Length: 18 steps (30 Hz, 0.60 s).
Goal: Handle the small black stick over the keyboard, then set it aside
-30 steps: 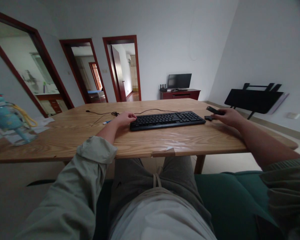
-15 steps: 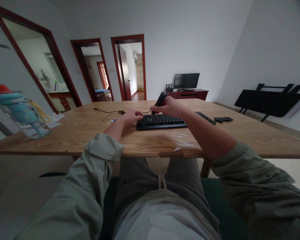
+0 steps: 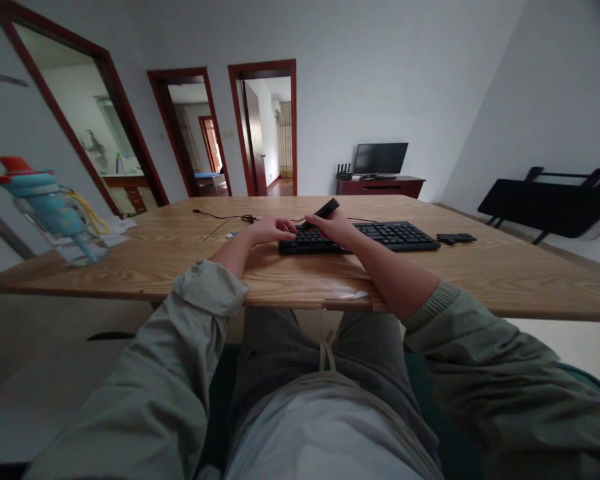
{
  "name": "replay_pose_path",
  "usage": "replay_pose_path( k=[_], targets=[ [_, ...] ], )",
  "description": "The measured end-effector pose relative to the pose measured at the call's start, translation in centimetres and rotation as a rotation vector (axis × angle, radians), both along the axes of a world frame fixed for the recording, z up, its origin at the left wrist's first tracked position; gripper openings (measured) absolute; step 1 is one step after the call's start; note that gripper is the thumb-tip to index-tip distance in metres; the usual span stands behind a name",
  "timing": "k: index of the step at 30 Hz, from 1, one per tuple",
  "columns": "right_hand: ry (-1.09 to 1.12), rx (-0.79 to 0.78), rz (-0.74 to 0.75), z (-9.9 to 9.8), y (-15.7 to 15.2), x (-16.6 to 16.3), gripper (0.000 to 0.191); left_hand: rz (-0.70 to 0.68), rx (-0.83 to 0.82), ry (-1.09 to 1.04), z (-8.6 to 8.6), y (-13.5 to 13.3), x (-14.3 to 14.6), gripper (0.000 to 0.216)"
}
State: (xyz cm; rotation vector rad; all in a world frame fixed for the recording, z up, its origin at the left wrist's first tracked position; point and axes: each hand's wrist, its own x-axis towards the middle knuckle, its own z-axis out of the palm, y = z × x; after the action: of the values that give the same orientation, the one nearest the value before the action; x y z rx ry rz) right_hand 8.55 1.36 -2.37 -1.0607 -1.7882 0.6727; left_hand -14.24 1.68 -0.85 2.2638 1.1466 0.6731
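A black keyboard (image 3: 397, 235) lies flat on the wooden table in front of me. My right hand (image 3: 336, 225) is wrapped round a black stick-shaped tool (image 3: 326, 208), whose exact kind I cannot make out. It is tilted, its upper end to the right and its lower end down at the keys on the keyboard's left part. At the keyboard's left end is my left hand (image 3: 273, 230), its fingers loosely bent and a little apart beside the keys. I see nothing held in it. My right hand and forearm hide some of the keyboard's middle.
A black cable (image 3: 225, 215) lies behind my left hand. Right of the keyboard is a flat black object (image 3: 456, 238). A blue bottle with a red top (image 3: 50, 207) stands at the table's left, near some papers. The wooden table's (image 3: 180, 270) front edge is close to my lap.
The tool has gone from nearly upright to a lower slant, its top leaning further right. My right forearm has shifted left, uncovering more of the keyboard's right part. My left hand stays at the keyboard's left end.
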Motion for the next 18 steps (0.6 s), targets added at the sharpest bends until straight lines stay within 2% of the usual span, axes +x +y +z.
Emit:
replay_pose_path(
  k=[4, 10, 18],
  targets=[
    [0.020, -0.023, 0.040, -0.02, -0.16, -0.07, 0.037, -0.016, 0.010, 0.002, 0.06, 0.04, -0.02, 0.033],
    [0.049, -0.024, 0.021, 0.05, -0.29, -0.05, 0.037, 0.017, 0.095, 0.066, 0.07, 0.18, 0.05, 0.048],
    [0.033, -0.026, 0.030, 0.44, -0.94, -0.09, 0.037, 0.054, 0.140, 0.091, -0.31, 0.56, -0.03, 0.039]
  ],
)
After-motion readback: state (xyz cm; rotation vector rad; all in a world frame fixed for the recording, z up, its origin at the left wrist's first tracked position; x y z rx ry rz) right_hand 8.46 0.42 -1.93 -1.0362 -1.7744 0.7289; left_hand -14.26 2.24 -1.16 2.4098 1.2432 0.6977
